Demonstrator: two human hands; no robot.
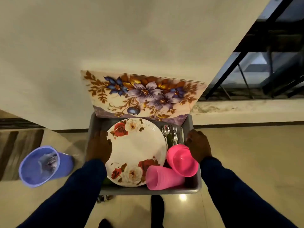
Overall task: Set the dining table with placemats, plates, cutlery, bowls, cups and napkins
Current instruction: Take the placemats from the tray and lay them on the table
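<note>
Grey tray (194,188) at lower centre of the frame was gripped on both side rims, left hand (98,147) and right hand (198,145) curled around them, probably to carry plates (136,150), cutlery (172,134), pink cups (164,177) and propped floral placemats (141,94) together

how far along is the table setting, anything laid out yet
Nothing laid out; no table in view. Packed in the grey tray: floral placemats, rose plates, cutlery, pink cups, pink bowls. Left hand and right hand grip its sides, carrying it. All placing remains; napkins unseen.
</note>
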